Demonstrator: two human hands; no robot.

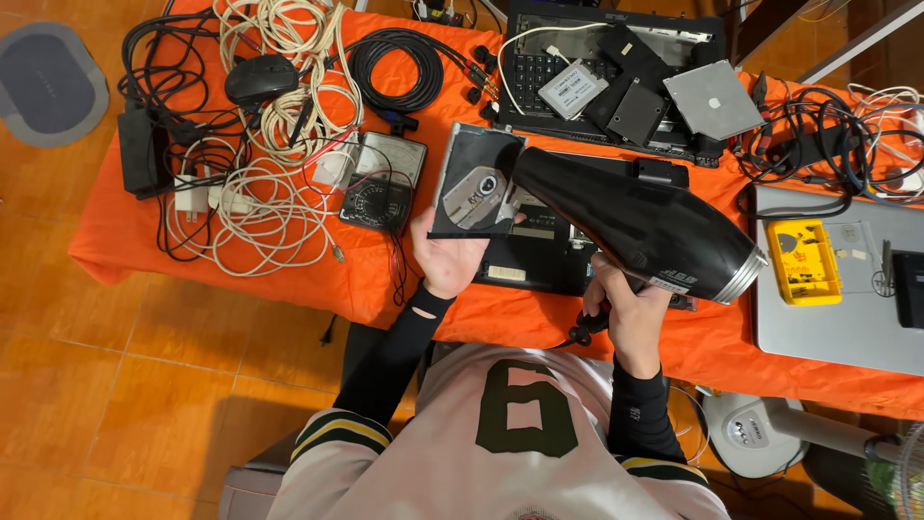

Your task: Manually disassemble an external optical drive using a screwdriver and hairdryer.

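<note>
My left hand (446,258) holds a slim black optical disc drive (474,183) from below, its open tray side facing up with the silver hub showing. My right hand (626,308) grips the handle of a black hair dryer (640,223). The dryer's narrow nozzle points at the drive and almost touches its right edge. Its wide silver-ringed rear end points right. Both are held above a black laptop base (539,260) lying on the orange tablecloth (241,279).
White and black cables (279,125), a black mouse (260,77), a multimeter (385,178) and a power brick (141,149) lie left. An opened laptop (597,67) with drives sits behind. A silver laptop (828,318) with a yellow case (803,262) is right. A fan base (756,433) stands below.
</note>
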